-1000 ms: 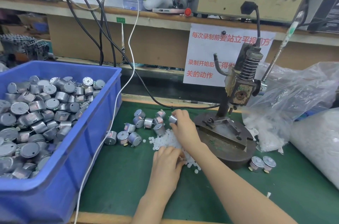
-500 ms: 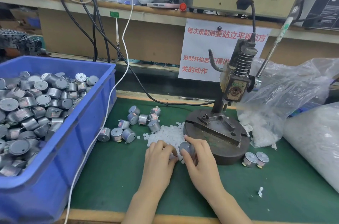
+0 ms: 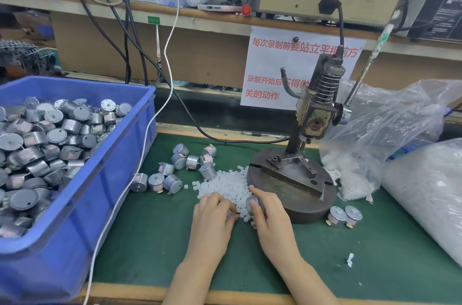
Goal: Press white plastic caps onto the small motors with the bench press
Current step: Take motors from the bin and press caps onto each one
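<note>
My right hand grips a small silver motor just in front of the bench press base. Beside it my left hand has its fingers curled at the near edge of the pile of white plastic caps; its fingertips meet close to the motor, and a cap between them cannot be made out. Several loose motors lie on the green mat behind the pile. The press head with its spring stands raised over the base.
A blue bin full of motors fills the left side, with a white cable draped over its right wall. Two motors stand right of the press base. Clear bags of white caps lie at the right.
My right hand carried a motor from the loose group back toward me, beside my left hand at the cap pile. Over the last half second both hands barely moved.
</note>
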Motion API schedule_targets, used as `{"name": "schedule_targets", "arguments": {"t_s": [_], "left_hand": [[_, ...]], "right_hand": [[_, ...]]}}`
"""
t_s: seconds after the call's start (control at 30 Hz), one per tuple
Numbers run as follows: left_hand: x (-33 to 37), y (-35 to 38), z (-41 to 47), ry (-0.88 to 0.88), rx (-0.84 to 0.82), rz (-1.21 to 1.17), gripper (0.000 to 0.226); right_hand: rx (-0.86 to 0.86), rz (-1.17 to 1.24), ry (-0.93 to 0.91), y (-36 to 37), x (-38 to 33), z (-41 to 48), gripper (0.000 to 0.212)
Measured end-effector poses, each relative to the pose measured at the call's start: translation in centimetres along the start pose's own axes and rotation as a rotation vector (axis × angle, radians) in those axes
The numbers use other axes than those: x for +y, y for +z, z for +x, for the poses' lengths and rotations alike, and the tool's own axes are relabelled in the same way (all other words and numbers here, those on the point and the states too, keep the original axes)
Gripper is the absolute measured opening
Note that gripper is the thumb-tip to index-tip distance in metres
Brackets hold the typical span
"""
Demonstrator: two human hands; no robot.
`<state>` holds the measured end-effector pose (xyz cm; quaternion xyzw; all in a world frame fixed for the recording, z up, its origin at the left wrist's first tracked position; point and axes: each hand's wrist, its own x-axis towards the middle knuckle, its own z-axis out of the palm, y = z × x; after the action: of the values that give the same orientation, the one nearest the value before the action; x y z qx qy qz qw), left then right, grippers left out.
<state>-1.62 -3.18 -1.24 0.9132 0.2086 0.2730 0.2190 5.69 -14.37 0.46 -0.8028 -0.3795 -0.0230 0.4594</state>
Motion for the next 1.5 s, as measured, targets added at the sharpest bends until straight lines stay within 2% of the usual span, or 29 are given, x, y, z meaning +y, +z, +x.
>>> {"name": "schedule_targets", "arguments": {"t_s": [0.17,0.53,0.8,0.97,1.1,1.33,1.5], "left_hand": [[0.0,-0.2,0.0,0.023,-0.014,-0.021,0.009],[0.0,-0.2,-0.3,0.0,-0.037,-0.058,0.012],[0.1,-0.6,-1.4,-0.037,-0.015,-0.177,0.009],[0.0,-1.2,-1.1,-0.148,0.061,-0.323,0.013],[0.1,-1.3,-1.1,-0.146,0.05,-0.308,0.013],[0.1,-1.2,-1.1,-0.146,0.063,-0.314,0.013],[0.2,-1.3,-1.1,-0.15,0.064,-0.318,0.014]], "right_hand": [[-0.056,-0.007,0.03,0.2,0.0,0.2,0.037],[-0.019,0.019,0.054,0.3,0.3,0.3,0.031],[-0.105,-0.098,-0.025,0.2,0.4,0.2,0.041],[-0.149,-0.125,-0.091,0.2,0.1,-0.3,0.037],[-0.218,-0.126,-0.136,0.3,0.1,-0.4,0.037],[-0.303,-0.249,-0.127,0.7,0.3,-0.3,0.042],[-0.347,-0.423,-0.195,1.2,0.2,-0.5,0.048]]}}
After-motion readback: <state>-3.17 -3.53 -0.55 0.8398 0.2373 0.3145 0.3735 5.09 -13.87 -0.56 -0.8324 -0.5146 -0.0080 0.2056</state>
